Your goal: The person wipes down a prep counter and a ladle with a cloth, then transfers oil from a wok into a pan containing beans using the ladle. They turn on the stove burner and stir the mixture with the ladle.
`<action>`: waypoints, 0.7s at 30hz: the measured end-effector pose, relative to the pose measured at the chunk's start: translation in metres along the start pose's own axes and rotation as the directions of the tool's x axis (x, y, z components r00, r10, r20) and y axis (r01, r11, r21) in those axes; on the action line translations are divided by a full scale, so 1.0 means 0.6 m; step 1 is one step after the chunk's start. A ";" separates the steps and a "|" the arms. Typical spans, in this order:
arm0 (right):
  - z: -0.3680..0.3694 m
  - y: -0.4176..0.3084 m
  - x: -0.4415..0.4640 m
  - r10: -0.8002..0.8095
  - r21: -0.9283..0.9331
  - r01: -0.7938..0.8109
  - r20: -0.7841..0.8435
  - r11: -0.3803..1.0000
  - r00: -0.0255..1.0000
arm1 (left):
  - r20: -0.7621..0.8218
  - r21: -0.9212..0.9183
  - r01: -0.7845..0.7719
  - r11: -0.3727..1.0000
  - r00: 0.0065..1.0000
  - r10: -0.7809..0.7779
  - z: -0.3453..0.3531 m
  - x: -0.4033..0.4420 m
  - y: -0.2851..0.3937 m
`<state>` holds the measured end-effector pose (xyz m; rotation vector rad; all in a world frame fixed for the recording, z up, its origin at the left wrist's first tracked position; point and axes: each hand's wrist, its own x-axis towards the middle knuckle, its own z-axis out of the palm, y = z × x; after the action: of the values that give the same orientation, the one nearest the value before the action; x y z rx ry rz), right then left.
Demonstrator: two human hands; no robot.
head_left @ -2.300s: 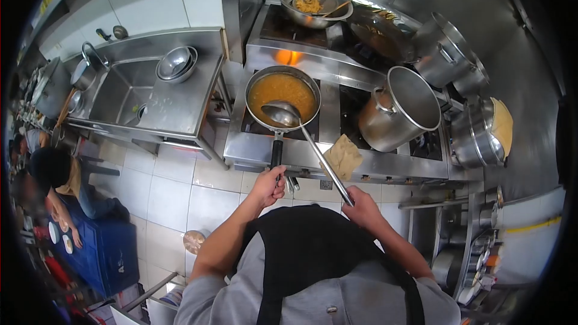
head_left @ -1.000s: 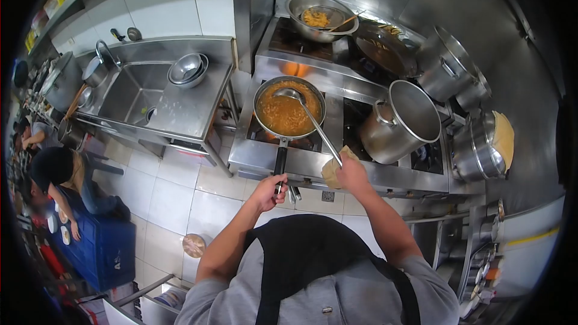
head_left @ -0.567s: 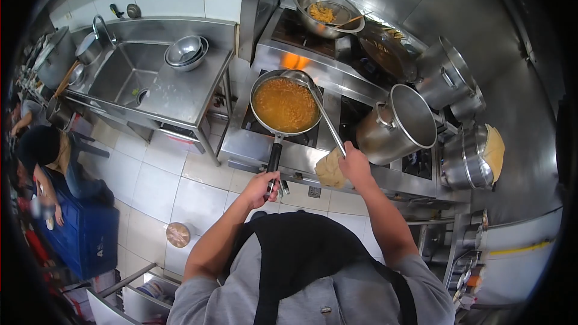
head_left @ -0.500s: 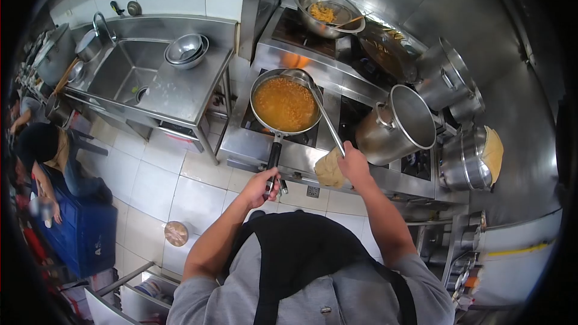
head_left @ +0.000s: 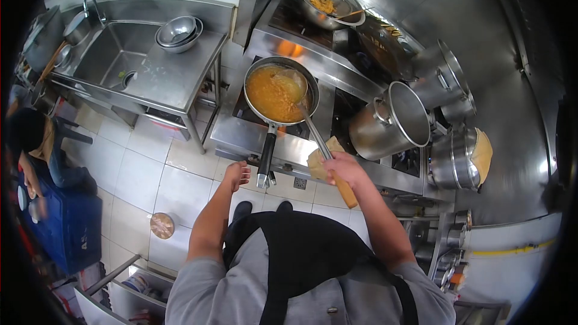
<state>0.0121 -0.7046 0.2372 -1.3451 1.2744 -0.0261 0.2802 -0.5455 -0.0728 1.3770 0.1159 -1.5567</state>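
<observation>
A pan [head_left: 259, 93] of orange-brown food in liquid sits on the front left burner, its black handle [head_left: 267, 151] pointing toward me. My left hand [head_left: 236, 174] is off the handle, just left of its end, with the fingers loosely curled and apart and nothing in them. My right hand [head_left: 345, 170] grips a long ladle [head_left: 315, 132] near its wooden end. The ladle's bowl rests in the food at the right side of the pan. A tan cloth [head_left: 323, 157] lies on the stove's front edge, partly behind my right hand.
Right of the pan stands a tall pot [head_left: 391, 126]. Behind are a metal bowl [head_left: 331, 19] with a strainer, a dark wok and more pots [head_left: 444, 78]. A sink [head_left: 114, 57] with stacked bowls [head_left: 179, 33] is at left. A person [head_left: 45, 144] is beside a blue box [head_left: 72, 222].
My left hand has let go of the pan handle and moved left. The ladle's bowl has gone from the pan's far rim into the food, and my right hand has shifted nearer to me.
</observation>
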 end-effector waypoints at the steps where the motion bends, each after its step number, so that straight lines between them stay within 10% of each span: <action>1: -0.006 -0.002 -0.002 0.027 0.127 -0.033 0.051 0.991 0.998 | 0.004 0.002 0.004 1.000 1.000 -0.004 0.001 0.006 -0.005; 9: -0.006 -0.002 -0.078 0.046 0.265 -0.089 0.163 0.960 0.985 | -0.088 0.217 0.057 0.974 0.995 -0.038 -0.031 0.004 -0.047; 21: 0.009 0.089 -0.136 -0.215 -0.438 0.143 -0.120 0.888 0.969 | -0.067 0.551 0.136 0.823 0.991 -0.119 -0.085 -0.001 -0.121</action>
<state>-0.0498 -0.6301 0.2507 -1.8720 1.3378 0.0136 0.2638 -0.4775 -0.1270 1.8772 -0.2564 -1.7624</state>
